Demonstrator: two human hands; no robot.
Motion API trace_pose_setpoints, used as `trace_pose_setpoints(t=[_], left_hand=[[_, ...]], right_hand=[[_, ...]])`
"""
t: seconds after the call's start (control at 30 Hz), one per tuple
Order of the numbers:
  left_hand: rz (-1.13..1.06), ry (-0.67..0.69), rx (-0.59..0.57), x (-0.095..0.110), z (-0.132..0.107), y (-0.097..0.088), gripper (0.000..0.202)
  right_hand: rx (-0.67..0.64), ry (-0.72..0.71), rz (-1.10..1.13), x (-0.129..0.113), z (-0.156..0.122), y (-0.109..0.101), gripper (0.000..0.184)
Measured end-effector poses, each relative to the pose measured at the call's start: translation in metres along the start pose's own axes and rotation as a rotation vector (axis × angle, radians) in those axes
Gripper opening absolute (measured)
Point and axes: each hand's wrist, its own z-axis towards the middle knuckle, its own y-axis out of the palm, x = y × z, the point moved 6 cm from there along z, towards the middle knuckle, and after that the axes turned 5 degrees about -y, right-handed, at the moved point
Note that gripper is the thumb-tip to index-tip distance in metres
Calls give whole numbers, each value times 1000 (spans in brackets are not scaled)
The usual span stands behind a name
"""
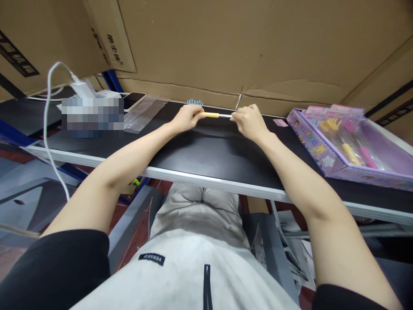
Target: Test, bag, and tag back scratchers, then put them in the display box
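Observation:
My left hand (187, 118) is closed around the yellow handle (211, 115) of a back scratcher, above the black tabletop. From the handle a thin metal rod (225, 116) runs to the right. My right hand (250, 120) pinches the far end of this rod and hides whatever is there. Just behind my left hand a light blue claw-shaped piece (195, 102) with curved teeth shows; whether it lies on the table or touches the hand I cannot tell.
To the right stands a purple display box (322, 150) with bagged yellow and pink back scratchers (358, 155). A pink card (280, 122) lies beside it. On the left are a clear plastic bag (138, 118), a phone (134, 100), a white charger (83, 88) and its cable. Cardboard (206, 43) walls the back.

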Motion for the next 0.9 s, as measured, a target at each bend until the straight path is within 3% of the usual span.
trace_pose_setpoints(t=[0.2,0.4,0.63,0.9], left_hand=[[82,-59,-83,-6,3,5,17],[164,-55,-63,-9,8,0,18],[127,1,34,-8,7,-1,21],[110,28,45,-6,4,-4,26]], right_hand=[[-43,15,49,2,3,24,38],[-10,68,113,-2,13,44,37],[39,118,133,-12,14,39,34],[45,111,123,-21,17,34,39]])
